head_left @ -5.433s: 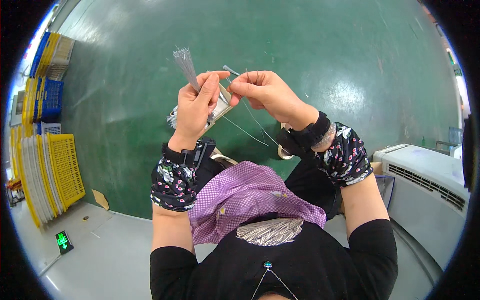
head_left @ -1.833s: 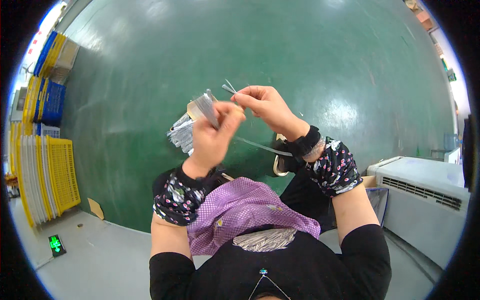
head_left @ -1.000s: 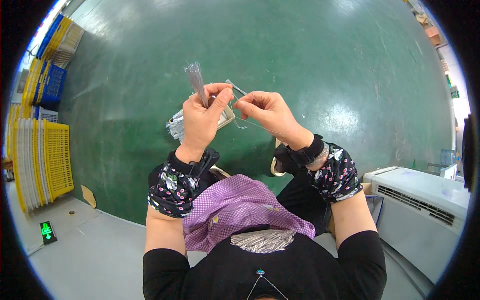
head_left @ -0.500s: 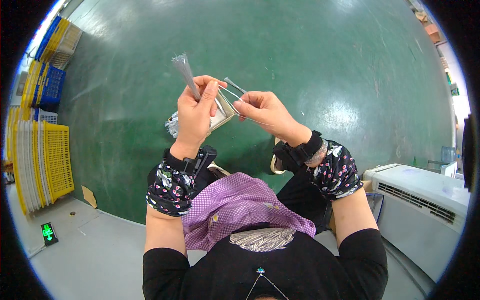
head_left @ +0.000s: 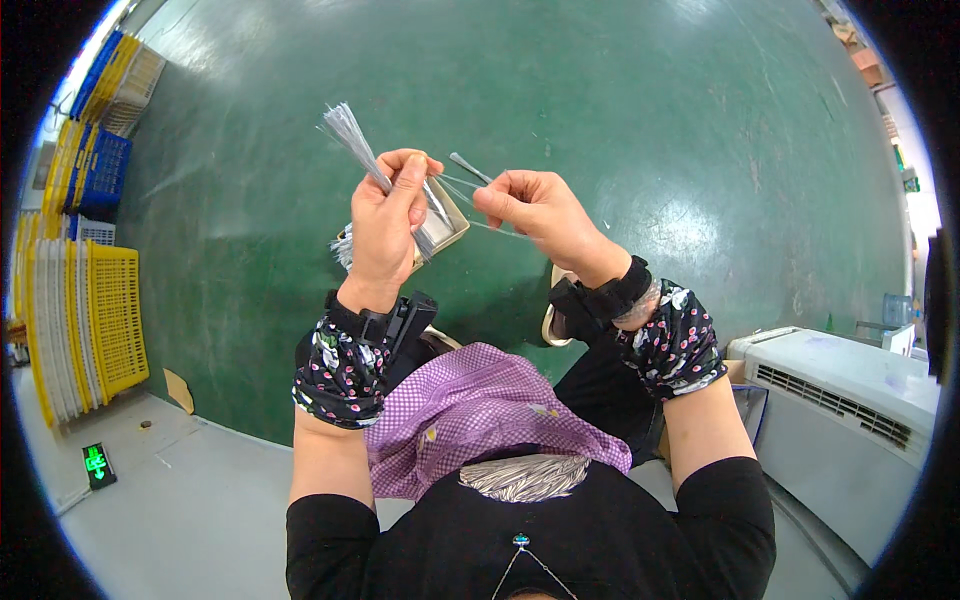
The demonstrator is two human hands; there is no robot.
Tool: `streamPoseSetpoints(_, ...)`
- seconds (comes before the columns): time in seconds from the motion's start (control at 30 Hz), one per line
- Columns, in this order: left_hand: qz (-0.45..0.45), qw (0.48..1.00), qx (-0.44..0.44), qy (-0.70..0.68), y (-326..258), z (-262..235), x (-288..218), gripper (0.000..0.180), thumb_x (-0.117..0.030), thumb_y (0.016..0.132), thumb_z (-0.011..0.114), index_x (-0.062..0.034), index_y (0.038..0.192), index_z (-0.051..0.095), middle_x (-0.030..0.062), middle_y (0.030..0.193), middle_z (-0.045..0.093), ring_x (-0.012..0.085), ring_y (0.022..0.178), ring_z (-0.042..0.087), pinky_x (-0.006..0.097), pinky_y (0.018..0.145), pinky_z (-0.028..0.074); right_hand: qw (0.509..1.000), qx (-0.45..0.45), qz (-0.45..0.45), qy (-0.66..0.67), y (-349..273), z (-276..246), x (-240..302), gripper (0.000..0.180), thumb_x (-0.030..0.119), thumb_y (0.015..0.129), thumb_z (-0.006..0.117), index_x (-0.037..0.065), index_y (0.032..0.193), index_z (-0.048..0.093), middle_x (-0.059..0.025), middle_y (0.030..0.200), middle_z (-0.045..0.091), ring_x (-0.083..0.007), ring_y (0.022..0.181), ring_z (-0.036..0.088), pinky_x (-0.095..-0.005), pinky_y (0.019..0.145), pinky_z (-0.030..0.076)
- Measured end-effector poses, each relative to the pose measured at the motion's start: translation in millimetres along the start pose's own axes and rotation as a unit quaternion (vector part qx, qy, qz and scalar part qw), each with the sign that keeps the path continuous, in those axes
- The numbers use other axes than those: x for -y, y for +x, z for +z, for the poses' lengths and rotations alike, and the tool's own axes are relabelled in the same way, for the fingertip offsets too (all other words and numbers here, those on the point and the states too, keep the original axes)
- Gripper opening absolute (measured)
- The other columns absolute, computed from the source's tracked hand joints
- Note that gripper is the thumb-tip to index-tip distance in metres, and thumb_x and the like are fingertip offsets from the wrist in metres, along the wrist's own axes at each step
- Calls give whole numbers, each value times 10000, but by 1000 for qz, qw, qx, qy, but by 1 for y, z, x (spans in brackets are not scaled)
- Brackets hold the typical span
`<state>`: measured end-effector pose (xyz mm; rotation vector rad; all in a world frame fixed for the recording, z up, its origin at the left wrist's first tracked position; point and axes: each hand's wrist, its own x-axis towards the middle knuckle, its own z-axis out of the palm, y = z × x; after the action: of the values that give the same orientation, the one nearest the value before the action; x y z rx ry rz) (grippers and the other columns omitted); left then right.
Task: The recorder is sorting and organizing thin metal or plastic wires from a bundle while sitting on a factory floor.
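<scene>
My left hand [head_left: 382,228] is closed round a bundle of thin silvery-grey strands [head_left: 352,135], which look like wires or ties. Their splayed ends stick out past the thumb to the upper left. A few looped strands [head_left: 458,184] run from that hand to my right hand [head_left: 548,218], whose thumb and fingertips pinch them. Beneath the hands is an open cardboard box [head_left: 452,236] with pale contents, partly hidden by my left hand. A second slim grey bundle [head_left: 466,165] shows just beyond my right fingers. More strands [head_left: 342,250] lie left of my left wrist.
Stacks of yellow, white and blue plastic crates [head_left: 115,315] line the left side. A white appliance with a vent grille [head_left: 835,385] stands at the right. Green floor [head_left: 620,90] stretches ahead, and a lit green sign [head_left: 97,465] is at lower left.
My right hand has shifted slightly right and up, with the strands drawn out in it. The bundle in my left hand has tilted further left, its ends spread wider.
</scene>
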<state>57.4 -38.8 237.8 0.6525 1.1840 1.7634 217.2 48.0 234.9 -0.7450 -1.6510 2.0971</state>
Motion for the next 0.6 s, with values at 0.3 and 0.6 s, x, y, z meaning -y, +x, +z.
streamPoseSetpoints(0.3,5,1000,-21,-22,5,-4,-1,130,-144,889,522,-19,924,532,61,853,577,8,482,361,150,424,268,988,-72,-89,-104,4,-3,-11,202,207,791,646,8,826,637,-3,700,605,-69,623,542,-227,558,429)
streamPoseSetpoints(0.6,3,1000,-13,-4,6,-1,2,132,-149,890,523,-22,925,531,54,846,573,6,484,363,149,428,269,863,-122,-316,-374,2,-3,-11,172,161,692,729,65,806,642,-52,714,620,-171,593,600,-269,498,457)
